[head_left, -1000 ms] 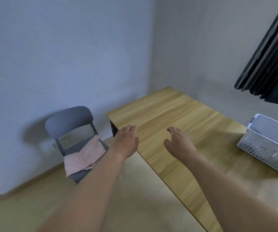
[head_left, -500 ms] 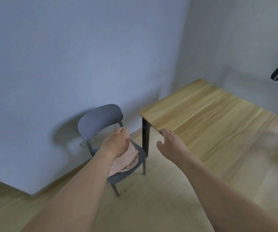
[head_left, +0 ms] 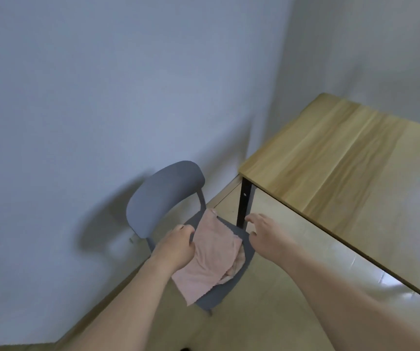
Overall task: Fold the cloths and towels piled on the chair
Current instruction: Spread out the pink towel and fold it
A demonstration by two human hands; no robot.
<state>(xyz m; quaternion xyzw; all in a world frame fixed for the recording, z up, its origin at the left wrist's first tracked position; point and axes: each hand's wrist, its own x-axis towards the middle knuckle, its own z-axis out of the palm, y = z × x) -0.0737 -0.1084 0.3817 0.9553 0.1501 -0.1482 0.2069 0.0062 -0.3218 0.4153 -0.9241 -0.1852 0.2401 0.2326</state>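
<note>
While you leaned toward the chair: both your arms were out over the seat, and nothing was lifted yet.

Cloths: the pink cloths lay in a loose pile on the grey chair, one corner hanging past the front edge of the seat, a second paler layer peeking out at the right.

Left hand: your left hand sat at the left edge of the pile, fingers curled down at the cloth. Whether it had actually pinched the fabric, I could not tell.

Right hand: your right hand hovered just beside the right side of the seat, fingers spread and relaxed, holding nothing.

Risk, double pick: the layers overlapped, so a grab at the edge could have taken two cloths at once and left you sorting them in mid-air.

Risk, slide: with that corner already overhanging, a sideways tug from the left might have dragged the rest of the pile off onto the floor.

Risk, one-handed lift: had the right hand not found a corner, the cloth would likely have come up bunched and folded crooked.

Risk, table leg: the black table leg stood near your right hand, under the wooden table; a wide sweep could have knocked it.
</note>
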